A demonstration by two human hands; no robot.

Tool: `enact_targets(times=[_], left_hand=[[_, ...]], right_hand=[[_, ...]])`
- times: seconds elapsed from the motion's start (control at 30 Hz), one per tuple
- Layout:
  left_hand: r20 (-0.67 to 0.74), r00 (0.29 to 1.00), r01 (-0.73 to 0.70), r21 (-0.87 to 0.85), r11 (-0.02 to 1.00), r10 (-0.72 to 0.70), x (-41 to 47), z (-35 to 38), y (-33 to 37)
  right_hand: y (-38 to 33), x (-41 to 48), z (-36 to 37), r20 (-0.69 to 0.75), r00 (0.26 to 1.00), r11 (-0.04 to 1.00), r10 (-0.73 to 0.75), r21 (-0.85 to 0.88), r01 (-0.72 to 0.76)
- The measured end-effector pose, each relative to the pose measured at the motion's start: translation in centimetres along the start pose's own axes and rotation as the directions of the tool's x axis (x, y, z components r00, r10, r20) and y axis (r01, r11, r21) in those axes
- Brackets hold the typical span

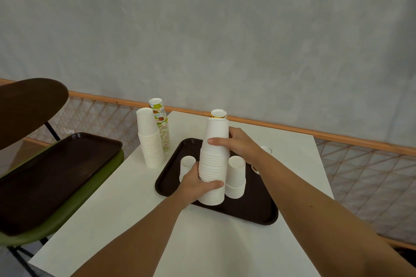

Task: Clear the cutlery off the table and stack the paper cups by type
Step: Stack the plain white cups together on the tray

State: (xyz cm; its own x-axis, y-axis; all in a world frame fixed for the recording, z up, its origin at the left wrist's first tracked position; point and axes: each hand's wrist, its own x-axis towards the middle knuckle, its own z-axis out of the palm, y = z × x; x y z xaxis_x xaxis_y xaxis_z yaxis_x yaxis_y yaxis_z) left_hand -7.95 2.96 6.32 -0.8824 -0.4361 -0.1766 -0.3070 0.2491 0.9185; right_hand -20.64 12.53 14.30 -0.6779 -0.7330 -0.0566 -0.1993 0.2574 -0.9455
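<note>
A tall stack of white paper cups [213, 164] stands upside down on the brown tray [252, 211]. My left hand [198, 183] grips its lower part. My right hand [236, 143] wraps around its upper part, thumb across the front. A shorter white stack [236, 177] stands just right of it on the tray. A single white cup [187, 164] stands left of it, partly hidden by my left hand. A yellow-printed cup [218, 114] shows behind the tall stack. At the table's far left stand a white stack [150, 139] and a green-patterned stack [160, 123].
The white table [126, 220] ends at the wall rail behind. A green chair [67, 204] at the left carries a second brown tray [51, 177]. A dark chair back [29, 105] rises at the far left. More cups [266, 149] sit behind my right forearm.
</note>
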Motion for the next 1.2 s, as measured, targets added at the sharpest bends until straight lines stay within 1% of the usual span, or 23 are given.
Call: enact_targets(times=[0.1,0.27,0.47,0.67,1.0,1.2], left_hand=[[0.008,1.000,0.000,-0.022,1.000,0.000,-0.3,-0.3,-0.3],[0.003,1.000,0.026,-0.038,0.999,-0.026,-0.7,-0.5,-0.9],[0.001,1.000,0.018,-0.037,0.999,-0.018,-0.9,-0.6,-1.1],[-0.004,1.000,0.015,-0.016,1.000,-0.015,-1.1,-0.6,-1.4],[-0.014,0.999,0.030,0.032,0.999,-0.030,-1.1,-0.5,-2.2],[-0.024,0.999,0.045,0.036,0.998,-0.044,-0.9,-0.1,-2.4]], right_hand=[[-0.6,0.1,0.0,-0.040,0.999,0.999,-0.014,0.045,0.015],[-1.9,-0.2,-0.1,-0.064,0.997,0.991,-0.040,0.123,0.048],[-2.7,-0.6,-0.2,-0.085,0.996,0.976,-0.018,0.214,0.036],[-3.3,-0.8,-0.3,-0.138,0.990,0.959,-0.001,0.281,0.041],[-4.8,-0.6,-1.6,-0.263,0.965,0.935,-0.009,0.339,0.101],[-5.0,-0.4,-3.1,-0.364,0.931,0.931,-0.014,0.336,0.146]])
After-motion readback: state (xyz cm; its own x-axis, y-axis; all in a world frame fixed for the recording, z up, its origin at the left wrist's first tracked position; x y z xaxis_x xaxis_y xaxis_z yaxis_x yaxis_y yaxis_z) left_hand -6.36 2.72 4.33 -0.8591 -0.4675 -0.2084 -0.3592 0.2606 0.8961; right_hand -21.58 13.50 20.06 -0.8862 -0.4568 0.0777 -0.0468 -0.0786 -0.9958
